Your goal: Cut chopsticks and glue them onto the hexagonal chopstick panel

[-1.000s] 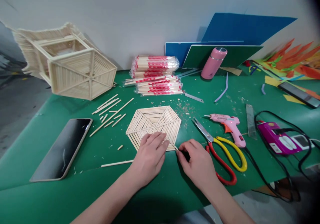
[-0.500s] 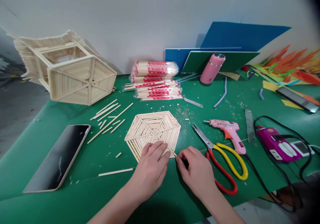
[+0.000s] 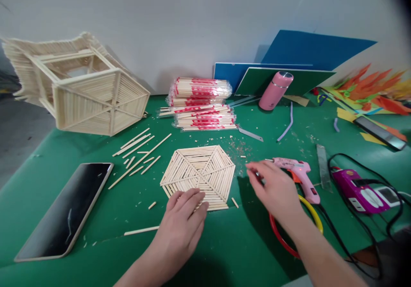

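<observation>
A flat hexagonal panel of glued wooden sticks (image 3: pixel 199 167) lies on the green table mat (image 3: pixel 224 244). My left hand (image 3: pixel 181 225) rests with its fingers stretched flat on the panel's near edge. My right hand (image 3: pixel 276 188) hovers to the panel's right with loosely spread fingers and nothing in them. It is above the red-and-yellow scissors (image 3: pixel 313 212) and just left of the pink glue gun (image 3: pixel 298 169). A short stick piece (image 3: pixel 235 202) lies by the panel's near right corner.
A large stick-built lantern frame (image 3: pixel 83 94) stands at the back left, with wrapped chopstick bundles (image 3: pixel 201 103) and a pink bottle (image 3: pixel 275 91) behind. Loose sticks (image 3: pixel 138 150) and a phone (image 3: pixel 64 210) lie left. A purple device (image 3: pixel 353 184) with black cables sits right.
My right hand has let go of the small stick at the panel's corner and moved right and up over the scissors toward the glue gun. The left hand stays on the panel.
</observation>
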Motion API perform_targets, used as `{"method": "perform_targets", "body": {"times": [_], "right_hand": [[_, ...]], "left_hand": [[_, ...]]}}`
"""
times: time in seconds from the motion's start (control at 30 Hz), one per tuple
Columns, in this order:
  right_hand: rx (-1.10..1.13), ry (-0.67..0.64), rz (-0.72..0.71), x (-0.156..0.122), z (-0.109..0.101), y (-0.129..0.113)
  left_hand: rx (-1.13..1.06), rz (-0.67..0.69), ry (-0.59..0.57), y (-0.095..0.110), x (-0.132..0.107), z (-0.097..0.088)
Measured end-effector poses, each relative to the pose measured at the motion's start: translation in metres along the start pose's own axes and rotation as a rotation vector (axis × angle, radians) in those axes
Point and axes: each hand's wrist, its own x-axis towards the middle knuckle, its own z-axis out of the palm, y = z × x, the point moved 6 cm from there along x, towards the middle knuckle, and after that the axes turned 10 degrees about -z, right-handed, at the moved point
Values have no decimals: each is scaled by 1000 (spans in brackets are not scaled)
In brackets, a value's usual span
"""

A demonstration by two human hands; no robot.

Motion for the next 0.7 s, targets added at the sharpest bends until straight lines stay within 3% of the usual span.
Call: {"method": "perform_targets", "body": {"times": [0.13,0.23,0.57,0.7], "right_hand": [[-137,-81,-44,38,13,25],[-214,-156,-101,51,27,31],[-312,-172,-97,40,24,19],[-327,-186,-103,39,30,19]], "left_hand": [[-14,-8,76,-3,-6,-4],[-11,-14,95,-4,-9,-6],[20,85,20,10,1,-4],[76,115,-84,24,10,10]]}}
